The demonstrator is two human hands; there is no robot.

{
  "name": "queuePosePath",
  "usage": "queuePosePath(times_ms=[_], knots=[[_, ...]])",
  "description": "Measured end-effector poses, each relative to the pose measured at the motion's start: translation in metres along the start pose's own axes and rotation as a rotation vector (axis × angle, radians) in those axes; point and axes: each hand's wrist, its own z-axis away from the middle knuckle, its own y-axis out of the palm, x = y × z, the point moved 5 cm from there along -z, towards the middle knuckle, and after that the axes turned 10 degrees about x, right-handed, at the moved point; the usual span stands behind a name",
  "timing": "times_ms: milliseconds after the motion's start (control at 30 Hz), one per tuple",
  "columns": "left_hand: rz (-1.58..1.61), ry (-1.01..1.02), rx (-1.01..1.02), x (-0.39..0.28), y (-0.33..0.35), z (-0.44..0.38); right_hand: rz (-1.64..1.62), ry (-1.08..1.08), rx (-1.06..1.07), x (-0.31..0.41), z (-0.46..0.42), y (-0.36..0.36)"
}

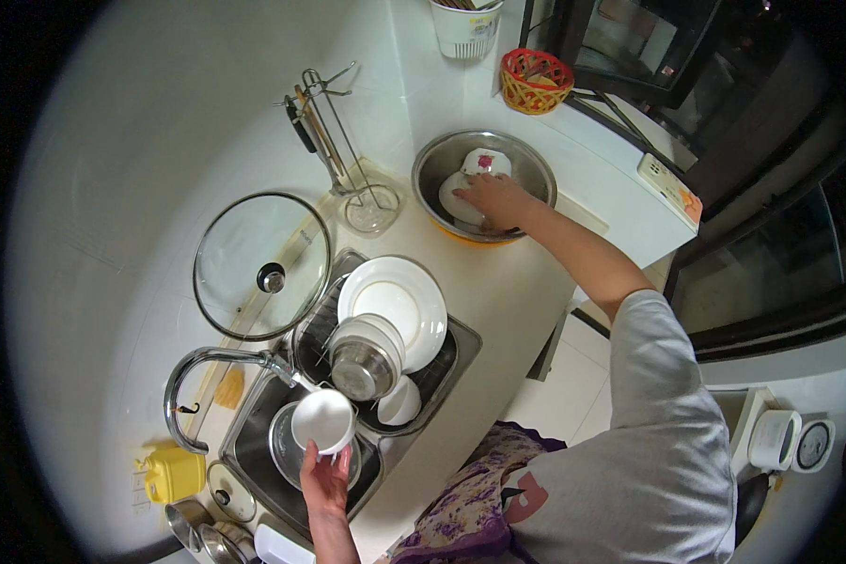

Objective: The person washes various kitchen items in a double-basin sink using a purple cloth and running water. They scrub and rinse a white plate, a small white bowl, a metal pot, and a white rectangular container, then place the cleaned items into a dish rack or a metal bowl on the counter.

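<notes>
My left hand (326, 472) grips a small white bowl (323, 419) by its near rim, with its inside facing up, over the left sink basin (247, 423). Beneath it a clear round vessel sits in that basin. My right hand (490, 201) reaches into a large steel basin (430, 151) on the counter's far part, its fingers spread on a white dish (458, 197); whether they grip it cannot be told. Beside that dish lies a white bowl with a red flower (486, 161). White plates (393, 299), bowls and a steel bowl (363, 370) stand on a rack over the other sink basin.
A curved chrome faucet (183, 381) arches over the left basin. A glass lid (264, 268) leans on the wall near a utensil stand (370, 204). At the lower left are a yellow jug (176, 474) and steel pots (218, 539). A woven basket (536, 81) sits on the ledge.
</notes>
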Motion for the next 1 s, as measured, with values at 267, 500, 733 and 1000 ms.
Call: queuePosePath(times_ms=[267, 500, 733, 1000], knots=[[-0.261, 0.058, 0.197, -0.013, 0.121, -0.050, -0.154, -0.073, 0.018, -0.019, 0.010, -0.005], [-1.456, 0.898, 0.557, -0.021, 0.304, -0.101, -0.496, -0.148, -0.107, -0.075, 0.006, -0.023], [-2.004, 1.072, 0.990, 0.043, 0.406, -0.141, -0.784, -0.124, -0.127, -0.112, -0.001, -0.031], [-2.508, 1.138, 1.292, 0.103, 0.422, -0.187, -0.860, -0.106, -0.145, -0.117, -0.002, -0.025]])
